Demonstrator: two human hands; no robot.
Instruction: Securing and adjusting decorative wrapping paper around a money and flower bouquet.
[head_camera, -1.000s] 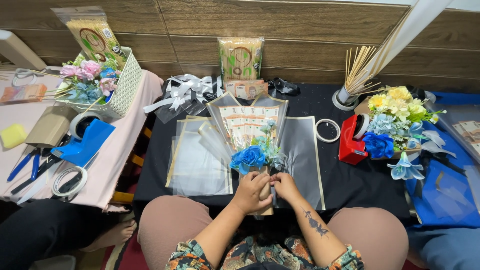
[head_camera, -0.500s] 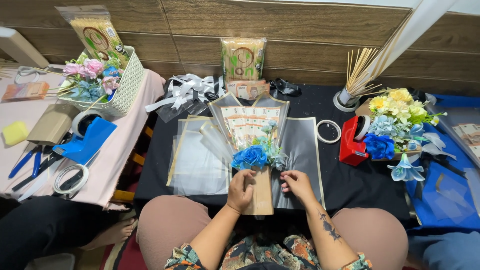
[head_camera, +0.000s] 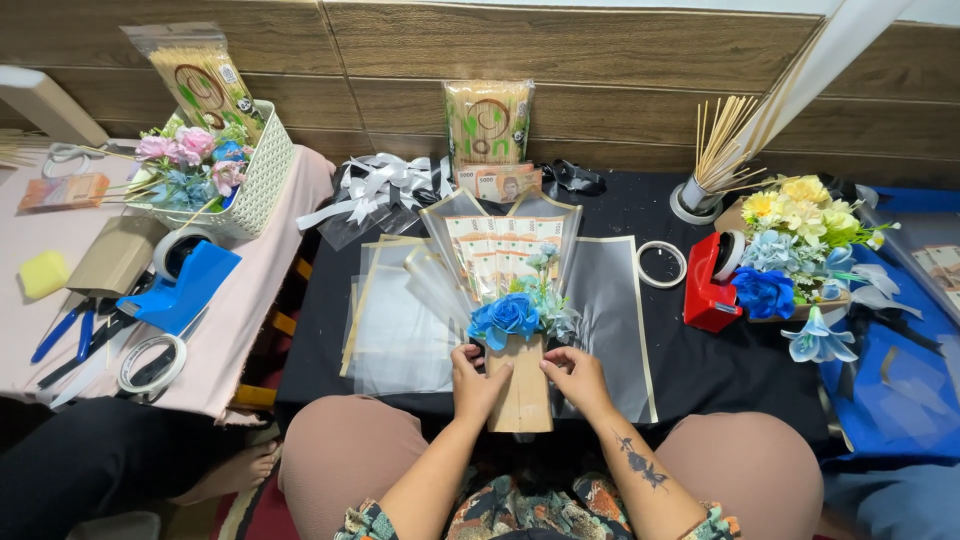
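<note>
A bouquet lies on the black table (head_camera: 700, 370) in front of me. It has a brown paper handle (head_camera: 522, 395), a blue paper rose (head_camera: 508, 315) and a fan of banknotes in clear sleeves (head_camera: 497, 245). My left hand (head_camera: 473, 383) grips the left side of the handle. My right hand (head_camera: 577, 378) holds the right side. Under the bouquet lies a clear wrapping sheet with a gold edge (head_camera: 610, 320).
More clear sheets (head_camera: 395, 325) lie left. A red tape dispenser (head_camera: 708, 285), tape roll (head_camera: 661, 264), paper flowers (head_camera: 800, 235) and sticks in a cup (head_camera: 715, 165) stand right. A pink side table holds a flower basket (head_camera: 225, 165), blue dispenser (head_camera: 180, 285) and scissors (head_camera: 70, 330). White ribbons (head_camera: 375, 185) lie behind.
My hands have spread from the middle of the bouquet's base to either side of the brown handle, which now shows fully between them.
</note>
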